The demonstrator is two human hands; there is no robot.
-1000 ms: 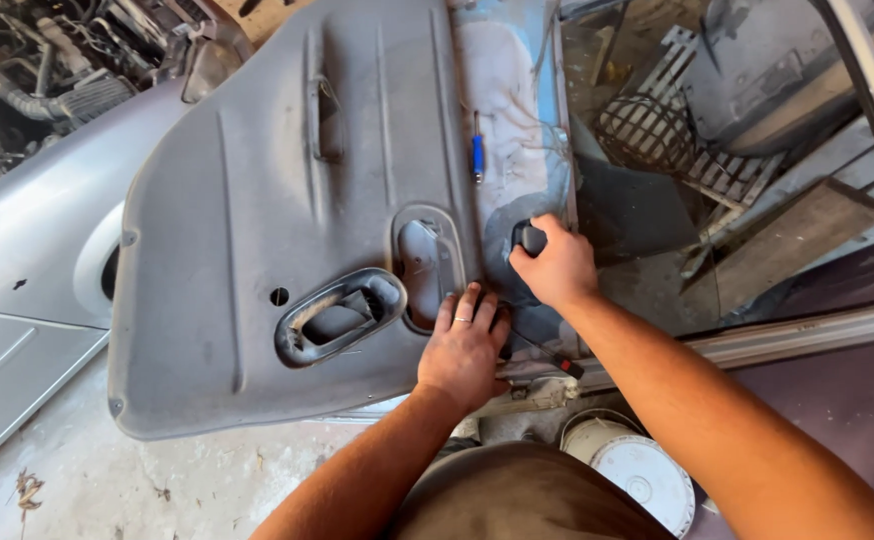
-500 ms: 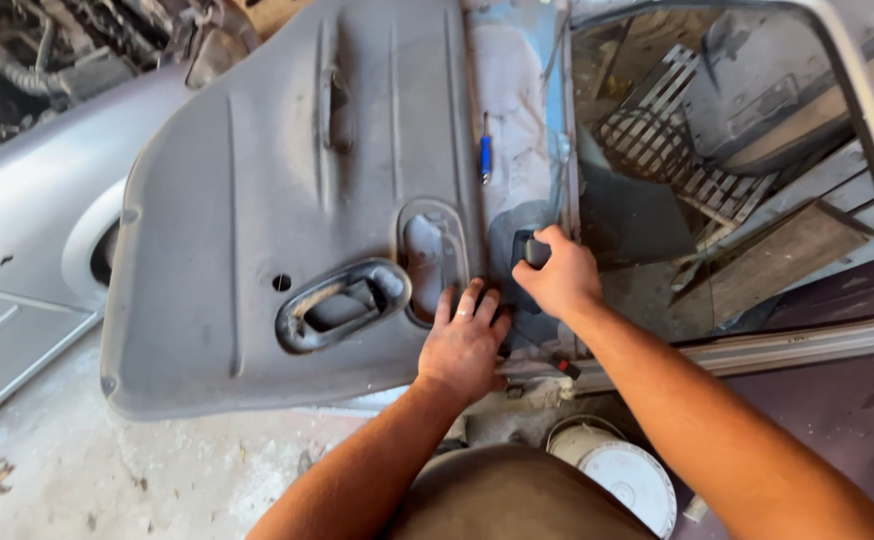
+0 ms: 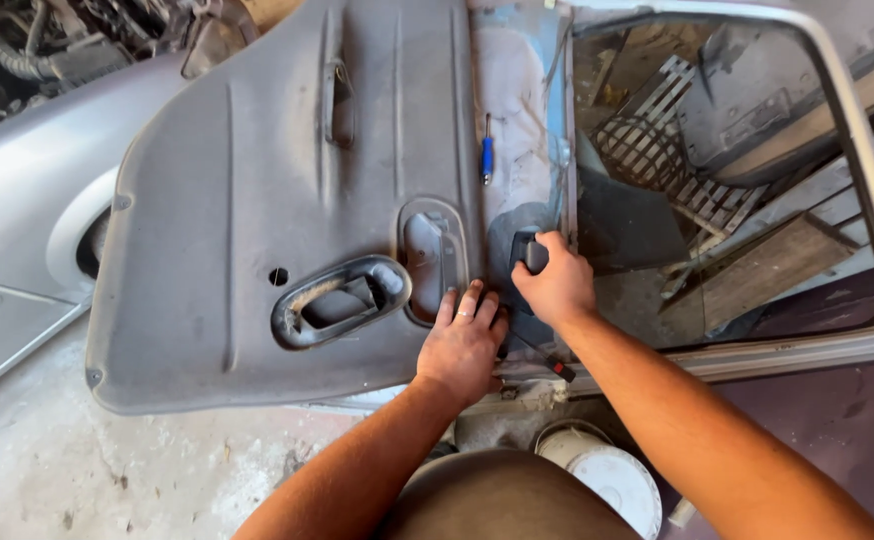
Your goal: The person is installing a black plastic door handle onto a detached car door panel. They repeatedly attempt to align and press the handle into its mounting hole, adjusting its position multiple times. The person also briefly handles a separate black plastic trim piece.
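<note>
1. The left hand (image 3: 462, 345) lies flat, fingers spread, on the lower edge of the grey door panel (image 3: 257, 200), at 5 o'clock of the oval handle recess (image 3: 337, 300); it holds nothing, only presses.
2. The right hand (image 3: 557, 285) is closed around a small dark knob (image 3: 532, 252) just past the panel's right edge, at 1 o'clock of the left hand; the knob sits on the bare door (image 3: 517, 110) beside the window frame (image 3: 857, 160).
3. A blue screwdriver (image 3: 487, 155) lies on the door at 12 o'clock of the knob, well apart from both hands; a red-tipped tool (image 3: 555, 366) lies under the right wrist.
4. Risks, as I judge them: the panel looks partly loose, so a hard pull on the knob could shift it and crack its edge; the left palm could slip on the dusty surface; the red-tipped tool could be knocked off towards the white bucket (image 3: 607, 480) at 6 o'clock.
</note>
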